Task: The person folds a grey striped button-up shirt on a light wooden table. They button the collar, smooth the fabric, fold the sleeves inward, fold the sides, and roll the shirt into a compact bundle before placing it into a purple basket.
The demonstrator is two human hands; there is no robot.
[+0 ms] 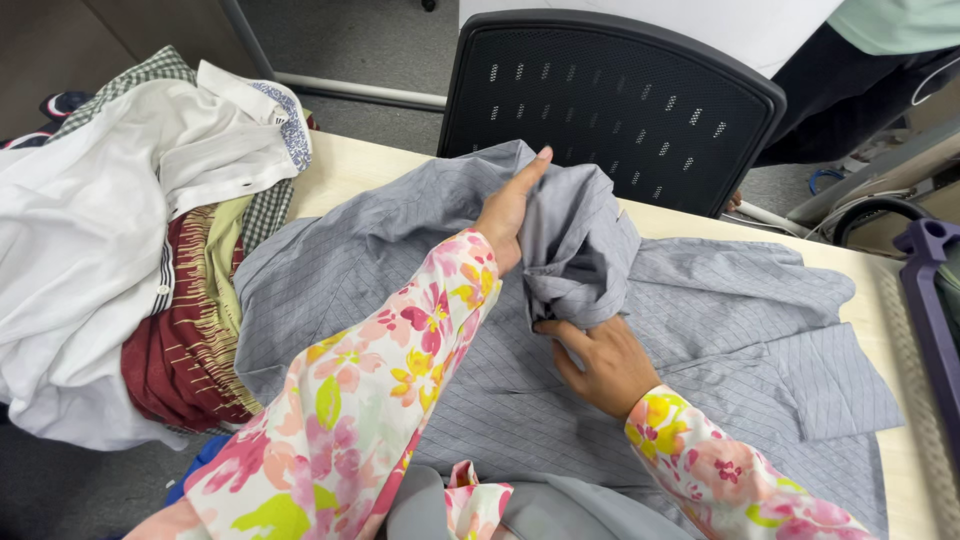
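On the table, both hands (560, 290) clutch (seemingly tightly) a grey shirt (720, 320).

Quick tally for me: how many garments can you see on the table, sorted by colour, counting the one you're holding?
Grey striped shirt, gripped by the left hand and the right hand: 1
White shirt: 1
Maroon patterned garment: 1
Green checked garment: 1
Pale yellow-green garment: 1
Total: 5 visible; the pile may hide more.
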